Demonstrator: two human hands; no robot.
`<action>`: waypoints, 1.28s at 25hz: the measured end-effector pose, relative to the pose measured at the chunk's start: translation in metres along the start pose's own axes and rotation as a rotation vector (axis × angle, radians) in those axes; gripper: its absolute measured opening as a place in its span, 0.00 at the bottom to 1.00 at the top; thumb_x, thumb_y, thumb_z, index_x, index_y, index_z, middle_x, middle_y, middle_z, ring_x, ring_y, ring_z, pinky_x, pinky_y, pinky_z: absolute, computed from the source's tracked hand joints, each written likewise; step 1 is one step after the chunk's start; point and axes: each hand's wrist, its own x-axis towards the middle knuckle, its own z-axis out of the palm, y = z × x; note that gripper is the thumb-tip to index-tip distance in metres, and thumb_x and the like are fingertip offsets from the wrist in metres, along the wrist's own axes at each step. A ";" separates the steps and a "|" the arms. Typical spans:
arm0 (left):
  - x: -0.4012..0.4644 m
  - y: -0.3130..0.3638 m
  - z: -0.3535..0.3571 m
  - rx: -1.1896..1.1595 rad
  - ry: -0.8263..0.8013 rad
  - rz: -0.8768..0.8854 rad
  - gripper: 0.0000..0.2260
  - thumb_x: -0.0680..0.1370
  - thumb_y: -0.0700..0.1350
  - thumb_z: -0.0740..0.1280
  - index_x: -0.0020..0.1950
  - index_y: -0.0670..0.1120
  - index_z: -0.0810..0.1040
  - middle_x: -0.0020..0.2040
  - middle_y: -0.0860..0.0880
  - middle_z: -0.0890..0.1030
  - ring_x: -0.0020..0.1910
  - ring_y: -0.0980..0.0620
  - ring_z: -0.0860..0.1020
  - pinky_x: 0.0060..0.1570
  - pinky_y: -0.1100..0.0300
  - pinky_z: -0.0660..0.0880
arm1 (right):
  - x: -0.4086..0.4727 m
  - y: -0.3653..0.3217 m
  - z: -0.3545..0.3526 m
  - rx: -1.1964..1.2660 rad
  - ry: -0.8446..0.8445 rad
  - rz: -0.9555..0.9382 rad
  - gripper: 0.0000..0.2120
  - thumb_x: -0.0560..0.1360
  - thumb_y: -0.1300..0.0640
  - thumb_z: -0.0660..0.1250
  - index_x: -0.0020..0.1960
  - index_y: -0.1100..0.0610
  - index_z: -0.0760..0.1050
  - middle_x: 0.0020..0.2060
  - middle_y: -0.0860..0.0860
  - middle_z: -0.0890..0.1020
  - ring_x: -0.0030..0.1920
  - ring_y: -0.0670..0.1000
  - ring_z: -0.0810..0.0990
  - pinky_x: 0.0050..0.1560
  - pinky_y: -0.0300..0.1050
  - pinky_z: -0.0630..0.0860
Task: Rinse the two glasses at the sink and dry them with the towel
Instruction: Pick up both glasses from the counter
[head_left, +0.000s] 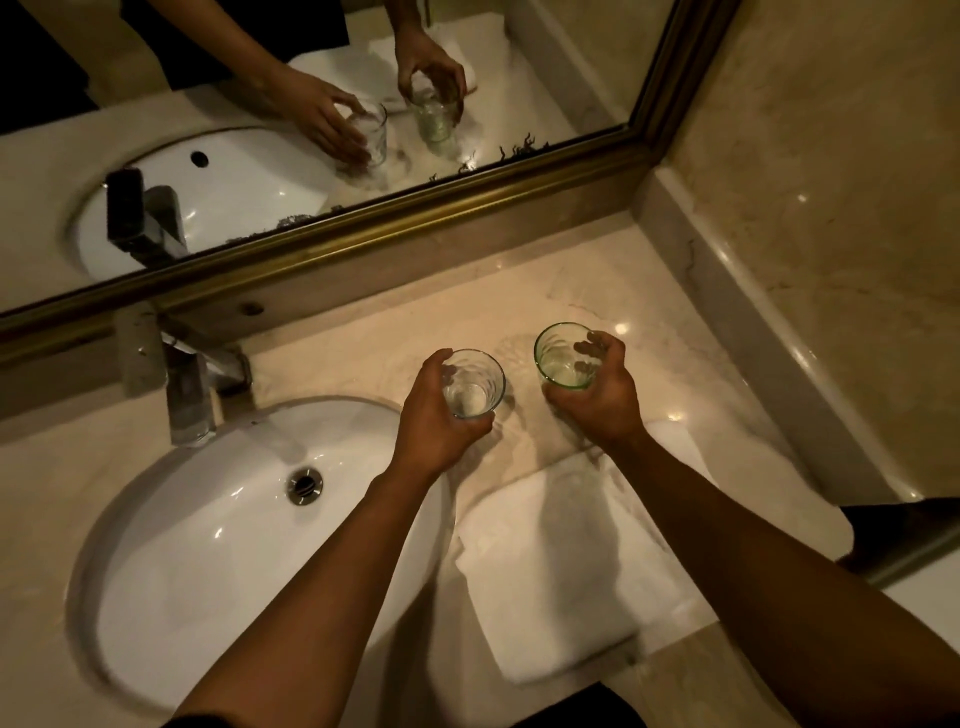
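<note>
Your left hand (434, 415) wraps one glass (474, 384) and your right hand (597, 392) wraps the other glass (563, 356), both upright just right of the sink (208, 545). No water runs from the tap (189, 395), so rinsing looks undone, drying too. Count two glasses, one folded towel (566, 571) right of the sink.

The folded white cloth towel (561, 571) is partly covered by the right forearm; both forearms run off the bottom edge.
</note>
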 end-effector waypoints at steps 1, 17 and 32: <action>-0.005 0.000 -0.007 -0.011 0.010 0.004 0.43 0.64 0.43 0.82 0.75 0.49 0.65 0.65 0.51 0.77 0.60 0.55 0.76 0.57 0.65 0.69 | -0.007 -0.006 0.004 0.006 -0.008 -0.012 0.44 0.63 0.58 0.82 0.72 0.55 0.62 0.62 0.50 0.77 0.60 0.53 0.79 0.63 0.50 0.77; -0.162 -0.095 -0.164 -0.061 0.250 -0.140 0.43 0.65 0.43 0.81 0.75 0.51 0.63 0.66 0.51 0.77 0.60 0.52 0.77 0.55 0.61 0.70 | -0.170 -0.092 0.127 -0.057 -0.330 -0.171 0.45 0.63 0.58 0.81 0.73 0.52 0.61 0.61 0.47 0.76 0.58 0.51 0.78 0.58 0.42 0.74; -0.290 -0.199 -0.326 -0.121 0.793 -0.376 0.41 0.65 0.41 0.82 0.72 0.46 0.65 0.65 0.47 0.77 0.61 0.50 0.77 0.62 0.54 0.75 | -0.275 -0.192 0.305 -0.091 -0.799 -0.427 0.45 0.63 0.55 0.80 0.73 0.50 0.60 0.62 0.47 0.76 0.57 0.50 0.78 0.55 0.42 0.75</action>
